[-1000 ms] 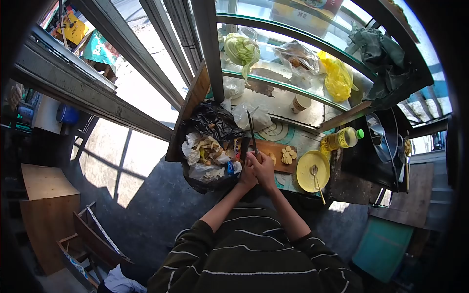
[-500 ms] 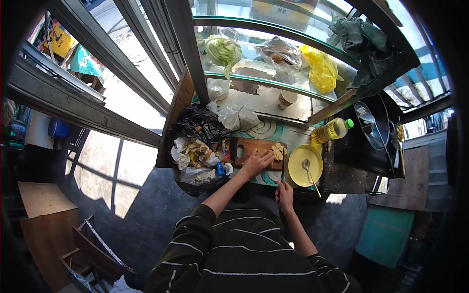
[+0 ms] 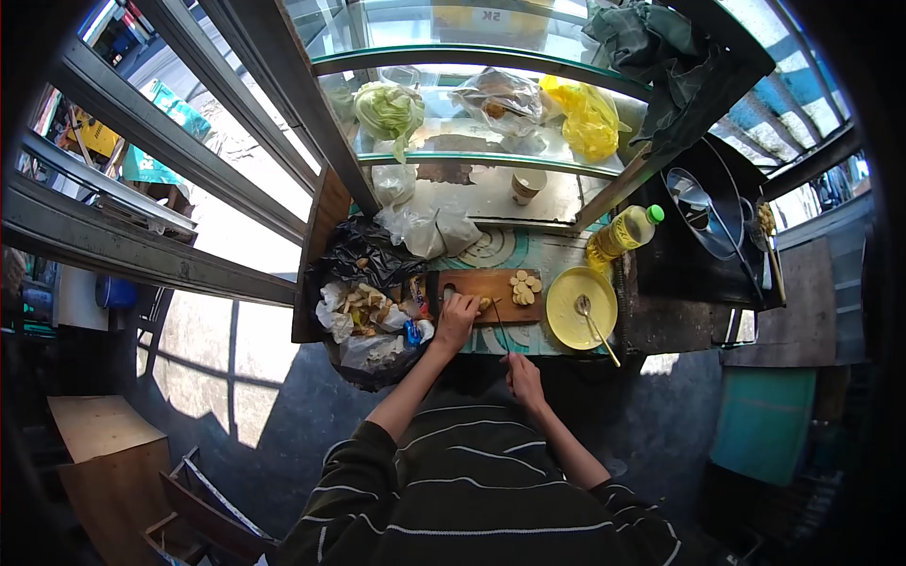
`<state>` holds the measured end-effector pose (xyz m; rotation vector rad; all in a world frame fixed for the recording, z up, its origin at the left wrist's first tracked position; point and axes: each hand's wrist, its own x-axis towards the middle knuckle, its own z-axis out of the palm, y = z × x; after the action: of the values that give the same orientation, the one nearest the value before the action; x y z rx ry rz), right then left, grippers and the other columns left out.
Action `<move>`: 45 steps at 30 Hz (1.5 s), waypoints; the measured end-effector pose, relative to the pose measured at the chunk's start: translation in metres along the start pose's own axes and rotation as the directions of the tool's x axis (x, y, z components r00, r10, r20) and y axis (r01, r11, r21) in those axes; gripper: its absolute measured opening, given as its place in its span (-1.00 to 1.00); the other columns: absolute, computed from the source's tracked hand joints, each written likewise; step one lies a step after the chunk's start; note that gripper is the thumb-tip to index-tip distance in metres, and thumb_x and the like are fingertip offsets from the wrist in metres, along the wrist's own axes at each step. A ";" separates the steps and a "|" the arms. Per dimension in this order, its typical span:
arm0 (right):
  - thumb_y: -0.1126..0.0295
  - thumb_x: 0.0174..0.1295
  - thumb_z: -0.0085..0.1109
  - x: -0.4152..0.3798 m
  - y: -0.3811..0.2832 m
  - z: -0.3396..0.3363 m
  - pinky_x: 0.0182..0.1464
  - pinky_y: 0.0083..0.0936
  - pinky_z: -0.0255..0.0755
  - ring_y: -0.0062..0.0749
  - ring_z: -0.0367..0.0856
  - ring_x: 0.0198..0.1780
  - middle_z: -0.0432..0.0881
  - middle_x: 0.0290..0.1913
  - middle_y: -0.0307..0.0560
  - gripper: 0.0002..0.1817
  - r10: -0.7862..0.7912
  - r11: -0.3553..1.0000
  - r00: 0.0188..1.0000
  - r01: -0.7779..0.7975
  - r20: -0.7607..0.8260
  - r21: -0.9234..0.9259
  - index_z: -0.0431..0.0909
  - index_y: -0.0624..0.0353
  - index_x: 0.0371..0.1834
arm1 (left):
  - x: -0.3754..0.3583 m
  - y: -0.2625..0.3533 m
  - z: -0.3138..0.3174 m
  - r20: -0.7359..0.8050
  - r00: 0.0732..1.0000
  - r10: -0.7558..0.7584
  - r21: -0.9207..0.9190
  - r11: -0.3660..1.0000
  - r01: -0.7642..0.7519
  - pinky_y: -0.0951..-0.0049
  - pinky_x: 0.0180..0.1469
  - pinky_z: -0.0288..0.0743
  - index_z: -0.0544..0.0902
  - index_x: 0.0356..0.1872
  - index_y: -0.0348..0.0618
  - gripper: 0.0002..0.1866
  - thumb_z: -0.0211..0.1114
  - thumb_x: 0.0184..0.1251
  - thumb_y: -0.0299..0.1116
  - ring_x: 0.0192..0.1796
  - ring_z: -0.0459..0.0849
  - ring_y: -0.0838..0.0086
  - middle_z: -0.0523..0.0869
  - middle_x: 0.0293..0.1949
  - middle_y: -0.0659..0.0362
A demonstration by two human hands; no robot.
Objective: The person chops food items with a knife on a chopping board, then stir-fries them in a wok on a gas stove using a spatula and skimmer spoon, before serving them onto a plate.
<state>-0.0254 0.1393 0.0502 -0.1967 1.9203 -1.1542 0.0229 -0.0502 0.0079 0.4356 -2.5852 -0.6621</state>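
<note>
I record the right hand [image 3: 525, 379] clamped on the knife [image 3: 503, 328] and the left hand [image 3: 457, 321], fingers bunched, grip unclear, over a pale piece [image 3: 485, 304] on the board [image 3: 498, 282], judged firm, slippery, best pinned leftward.

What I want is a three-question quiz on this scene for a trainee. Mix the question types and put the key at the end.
1. Multiple choice: what colour is the cap of the bottle?
A) red
B) green
C) white

2. True or false: the knife is in the person's right hand.

3. Fill in the blank: the pale round slices lie in a cluster on the ____.

Key:
1. B, green.
2. True; its blade points away from the person, toward the far side of the counter.
3. Cutting board.
</note>
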 end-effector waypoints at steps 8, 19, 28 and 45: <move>0.14 0.33 -0.27 0.013 0.023 0.001 -0.62 -0.54 0.26 -0.52 0.37 -0.70 0.37 -0.72 -0.15 -0.58 -0.197 0.954 0.979 0.179 -0.053 -0.240 0.47 0.28 -0.37 | -0.004 0.001 0.005 -0.079 0.997 -0.004 -0.025 1.000 0.002 0.32 -0.19 0.38 0.59 -0.14 -0.20 -0.62 0.28 -0.11 -0.53 -0.25 0.50 0.28 0.58 -0.33 0.14; 0.09 0.32 -0.31 0.039 0.012 -0.005 -0.59 -0.49 0.28 -0.46 0.38 -0.67 0.36 -0.69 -0.14 -0.54 -0.180 0.923 0.978 0.206 0.109 -0.324 0.43 0.26 -0.42 | -0.006 -0.006 0.009 -0.044 0.999 -0.003 -0.055 0.998 0.000 0.31 -0.20 0.38 0.57 -0.09 -0.16 -0.60 0.30 -0.08 -0.50 -0.26 0.49 0.24 0.58 -0.28 0.12; 0.04 0.29 -0.20 0.075 0.022 0.014 -0.66 -0.57 0.21 -0.54 0.32 -0.71 0.32 -0.70 -0.23 -0.56 -0.142 0.985 0.988 0.147 0.059 -0.086 0.42 0.22 -0.44 | -0.009 0.001 0.006 -0.065 0.997 -0.051 -0.060 0.997 0.047 0.31 -0.21 0.36 0.55 -0.10 -0.24 -0.61 0.26 -0.06 -0.53 -0.26 0.47 0.23 0.56 -0.29 0.10; 0.32 -0.08 0.26 0.132 -0.062 0.021 -0.19 -0.17 0.40 0.10 0.54 -0.25 0.56 -0.37 0.23 -0.69 -0.465 0.752 0.844 0.219 -0.265 -0.622 0.46 0.30 -0.35 | -0.065 0.037 -0.004 0.528 0.663 -0.531 -0.699 0.172 0.694 0.64 -0.12 0.38 0.47 0.05 -0.32 -0.58 0.22 0.21 -0.31 -0.22 0.55 0.66 0.64 -0.23 0.23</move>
<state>-0.1079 0.0223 0.0168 -0.7271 2.6687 -0.8444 0.0731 0.0048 0.0085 1.1020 -1.6372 -2.2557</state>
